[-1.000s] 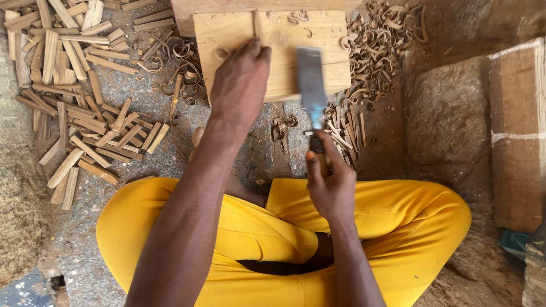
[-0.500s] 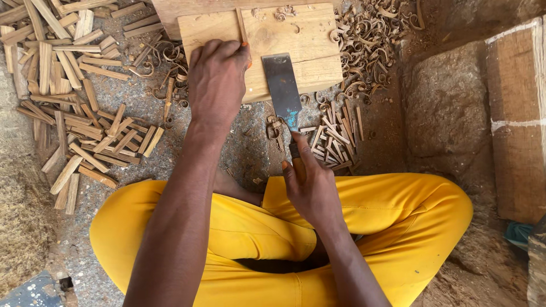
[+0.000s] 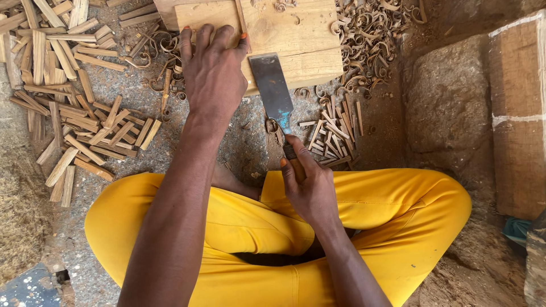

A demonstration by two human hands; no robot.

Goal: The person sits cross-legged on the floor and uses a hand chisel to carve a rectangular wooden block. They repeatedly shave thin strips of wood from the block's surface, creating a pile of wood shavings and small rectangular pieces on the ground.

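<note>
I sit cross-legged on the ground in yellow trousers (image 3: pixel 392 210). My left hand (image 3: pixel 213 68) presses flat on a pale wooden block (image 3: pixel 296 34) and pins a thin wooden strip (image 3: pixel 241 23) that stands along its top. My right hand (image 3: pixel 310 185) grips the handle of a broad flat-bladed knife (image 3: pixel 272 88). The blade lies tilted against the block's near edge, just right of my left hand.
A heap of split wooden sticks (image 3: pixel 62 91) lies at the left. A smaller pile of thin slivers (image 3: pixel 333 133) sits by the knife. Curled shavings (image 3: pixel 369 34) cover the ground at upper right. A stone slab (image 3: pixel 449 102) and a wooden block (image 3: pixel 520 119) stand at the right.
My left hand slid left along the block. My right hand and the knife moved left and lowered, the blade now tilted against the block's near edge.
</note>
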